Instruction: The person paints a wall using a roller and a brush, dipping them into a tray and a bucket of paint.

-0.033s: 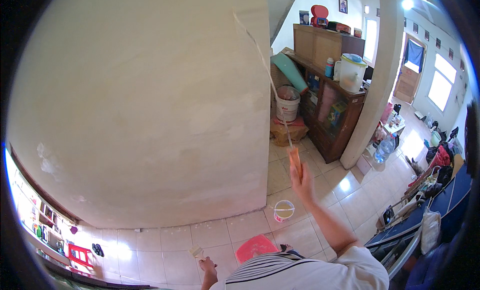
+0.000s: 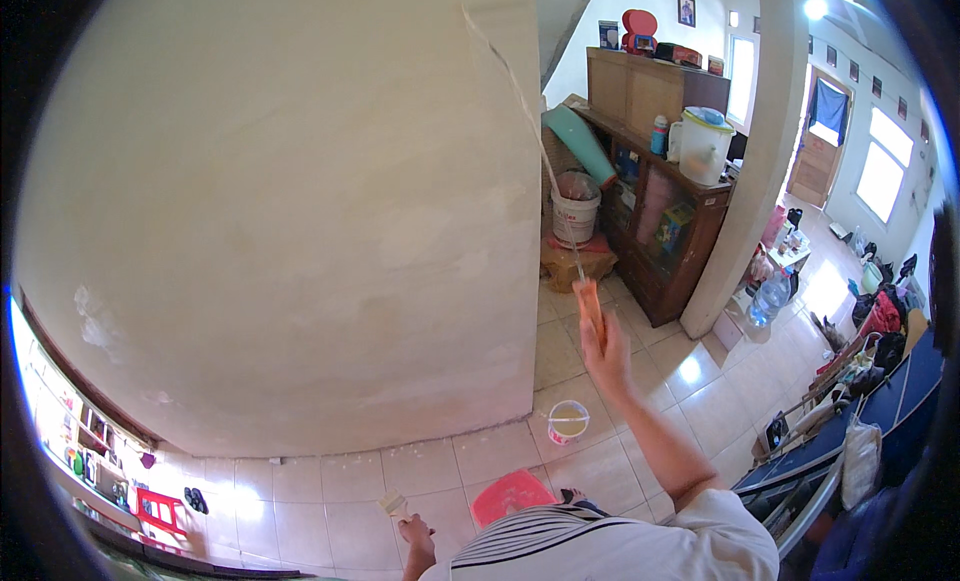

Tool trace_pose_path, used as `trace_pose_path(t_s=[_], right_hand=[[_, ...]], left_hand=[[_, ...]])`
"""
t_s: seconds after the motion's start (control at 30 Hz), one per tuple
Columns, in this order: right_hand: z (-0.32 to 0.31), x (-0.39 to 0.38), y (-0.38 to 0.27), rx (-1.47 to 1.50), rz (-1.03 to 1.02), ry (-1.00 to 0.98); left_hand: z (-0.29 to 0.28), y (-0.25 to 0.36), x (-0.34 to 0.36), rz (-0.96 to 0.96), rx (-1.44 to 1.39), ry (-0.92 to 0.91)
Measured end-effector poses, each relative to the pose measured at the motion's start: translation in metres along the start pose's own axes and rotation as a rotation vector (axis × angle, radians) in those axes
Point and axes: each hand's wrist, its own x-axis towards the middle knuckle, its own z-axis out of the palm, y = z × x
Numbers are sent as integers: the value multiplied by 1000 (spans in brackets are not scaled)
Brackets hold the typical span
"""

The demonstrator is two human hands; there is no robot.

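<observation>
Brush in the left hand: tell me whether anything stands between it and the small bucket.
Nothing visible blocks the line from the brush to the small bucket; the pink plastic piece lies to one side. A pale strip crosses the bucket's mouth.

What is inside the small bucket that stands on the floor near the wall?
In the small bucket, a pale yellowish surface shows, possibly paint. A white strip, probably the handle, crosses the opening and covers part of it. Anything below that surface cannot be seen.
</observation>
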Motion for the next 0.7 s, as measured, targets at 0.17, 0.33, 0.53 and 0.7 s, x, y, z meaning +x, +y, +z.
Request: trace_pose_path(t_s=[0.17,0.33,0.53,0.7], right_hand=[[9,54,-39,76,-44,-24],[13,0,47,-128,-79,-20],[32,-112,112,-24,113,-187],[34,-169,165,-63,184,-233]], left_hand=[[-35,-5,18,207,347,53],[-6,-31,16,329,294,219],[-17,-25,21,300,443,322],[-1,-18,27,323,504,306]])
